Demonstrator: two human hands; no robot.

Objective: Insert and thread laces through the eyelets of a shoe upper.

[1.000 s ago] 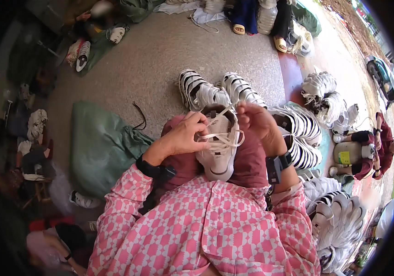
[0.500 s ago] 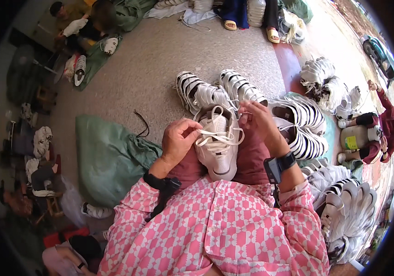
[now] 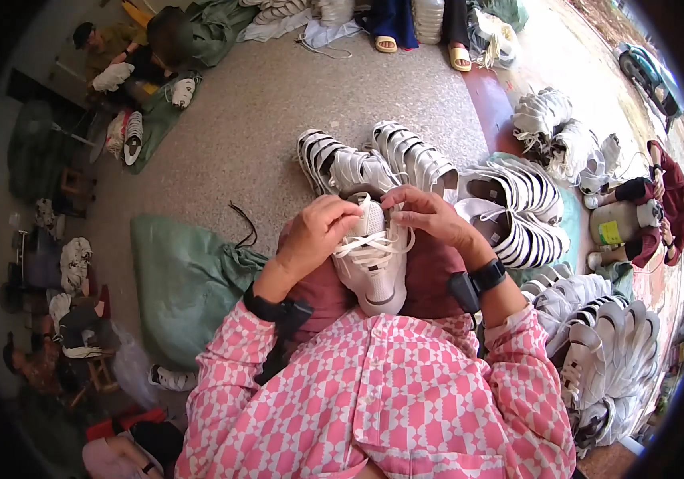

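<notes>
A white sneaker [image 3: 375,283] rests on my lap between my thighs, toe toward me. Its white shoelace [image 3: 370,244] crosses over the lower tongue. My left hand [image 3: 316,231] is closed in a pinch at the left edge of the tongue, on the lace near the upper eyelets. Across from it, my right hand [image 3: 431,222] pinches at the right edge, and a loop of lace hangs below its fingers. The very tips of both hands' fingers partly hide the lace ends. The perforated tongue [image 3: 371,217] stands up between the hands.
Beyond my knees lie strappy white shoe uppers [image 3: 414,156], and more [image 3: 517,227] lie on green cloth to the right. Stacked shoes [image 3: 605,351] fill the near right. A green sack [image 3: 186,279] sits at my left. Other people work around, one [image 3: 661,207] at far right.
My right hand has come down and inward to the shoe's right eyelets. My left hand has moved slightly up toward the tongue. The loose lace over the tongue now lies flatter.
</notes>
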